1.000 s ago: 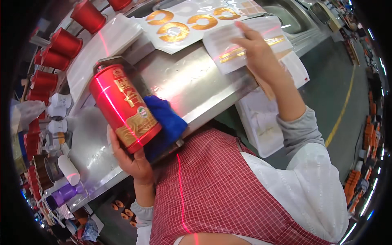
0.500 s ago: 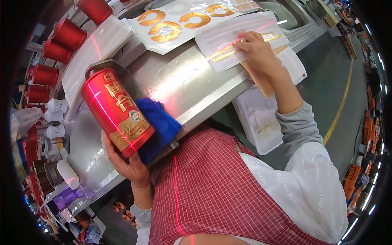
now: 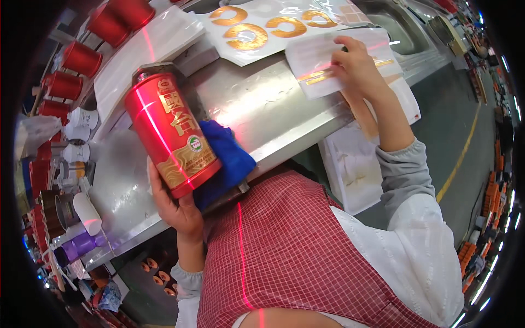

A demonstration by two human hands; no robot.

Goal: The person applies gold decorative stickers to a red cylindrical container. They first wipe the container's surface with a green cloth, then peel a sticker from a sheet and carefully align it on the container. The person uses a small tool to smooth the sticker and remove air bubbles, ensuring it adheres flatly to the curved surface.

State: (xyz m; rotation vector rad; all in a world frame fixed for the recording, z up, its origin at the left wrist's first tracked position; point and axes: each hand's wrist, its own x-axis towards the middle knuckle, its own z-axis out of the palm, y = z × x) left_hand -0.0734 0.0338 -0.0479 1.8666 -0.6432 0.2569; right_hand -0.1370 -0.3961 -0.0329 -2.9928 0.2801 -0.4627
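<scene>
A red cylindrical canister (image 3: 169,134) with gold lettering and a gold patterned band lies tilted against a dark metal holder (image 3: 153,70). Around its lower end my left hand (image 3: 180,212) is closed, with fingers along the side and underneath. A bright red light line runs down the canister. To the right, my right hand (image 3: 358,68) hovers at a white sheet (image 3: 311,54) bearing narrow gold strips (image 3: 317,79). Its fingers are bent inward and slightly blurred; whatever they pinch is hidden. Beside the canister a blue cloth (image 3: 224,156) is bunched at the bench edge.
Gold ring-shaped stickers (image 3: 246,37) lie on a backing sheet along the steel bench (image 3: 257,98). Several red canisters (image 3: 81,58) stand at the left, near a purple bottle (image 3: 82,246). A sink (image 3: 394,30) is at the far right, a white bin (image 3: 353,169) below the bench.
My right hand has shifted over the strip sheet, its index finger now raised and bent. The whole view has slid slightly rightward; my left hand keeps its hold on the canister.
</scene>
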